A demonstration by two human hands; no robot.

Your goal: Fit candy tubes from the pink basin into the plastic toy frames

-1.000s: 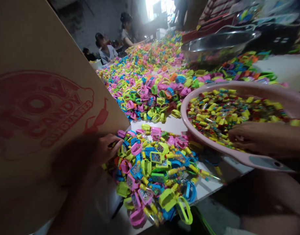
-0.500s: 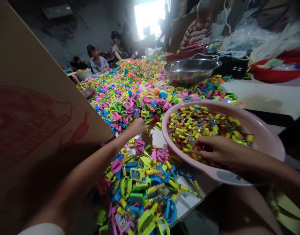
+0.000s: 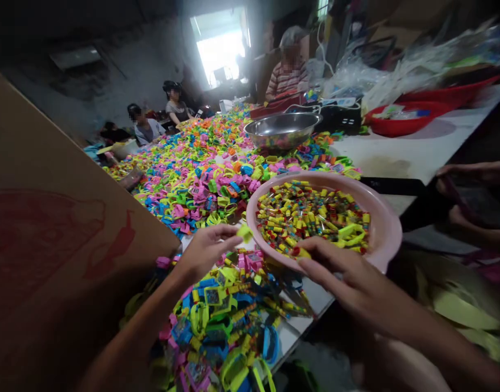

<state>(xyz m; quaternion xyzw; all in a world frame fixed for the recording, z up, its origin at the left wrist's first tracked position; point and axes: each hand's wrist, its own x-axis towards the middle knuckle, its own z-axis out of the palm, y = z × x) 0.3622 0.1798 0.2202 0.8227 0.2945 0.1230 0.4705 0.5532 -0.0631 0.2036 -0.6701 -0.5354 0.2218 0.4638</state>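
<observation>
My left hand [image 3: 207,247] hovers just left of the pink basin [image 3: 390,228] and pinches a small lime-green plastic toy piece [image 3: 245,233] between its fingertips. My right hand [image 3: 339,272] rests on the basin's near rim, fingers curled around a small yellow candy tube [image 3: 295,251]. The basin is full of small candy tubes [image 3: 310,212] with yellow caps. Below my hands lies a heap of bright toy watches [image 3: 221,316] in green, blue, pink and yellow.
A tall cardboard carton [image 3: 49,234] with red print stands at the left. Coloured toy pieces [image 3: 201,163] cover the long table. A steel bowl [image 3: 280,130] and a red tray [image 3: 413,117] sit further back. Several people sit at the far end; another person's hand [image 3: 470,174] shows at right.
My left hand drew back from the far pile with a green piece pinched in it. My right hand slid from inside the basin to its near rim. The view tilted upward.
</observation>
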